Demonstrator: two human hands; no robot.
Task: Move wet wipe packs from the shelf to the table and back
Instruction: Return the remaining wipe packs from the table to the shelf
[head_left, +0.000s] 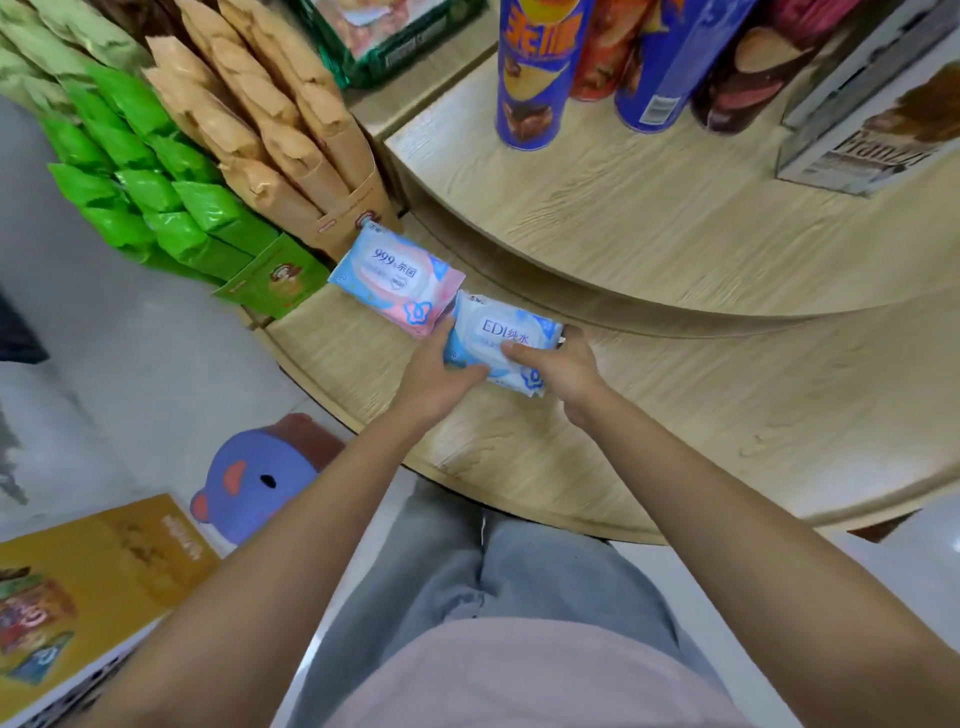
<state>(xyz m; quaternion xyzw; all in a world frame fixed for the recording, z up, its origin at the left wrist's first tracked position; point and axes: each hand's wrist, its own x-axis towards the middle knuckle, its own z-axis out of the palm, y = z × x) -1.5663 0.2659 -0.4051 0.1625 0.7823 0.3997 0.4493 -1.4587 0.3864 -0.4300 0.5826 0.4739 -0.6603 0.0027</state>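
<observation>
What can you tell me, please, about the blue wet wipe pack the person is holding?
The blue wipe pack is a soft, glossy plastic pouch, pale blue and white, with a white oval label printed "EDI" and a blue flower mark near one corner. It lies flat and slanted on the lower wooden shelf. The left hand and right hand grip its ends, thumbs on top. Its far corner sits against the pink pack.

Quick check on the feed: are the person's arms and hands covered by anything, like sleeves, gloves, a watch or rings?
Nothing visible on them. The left hand and right hand are bare, no gloves, and no rings or watch show. Both forearms are uncovered up to the frame edge; no sleeve comes into view.
</observation>
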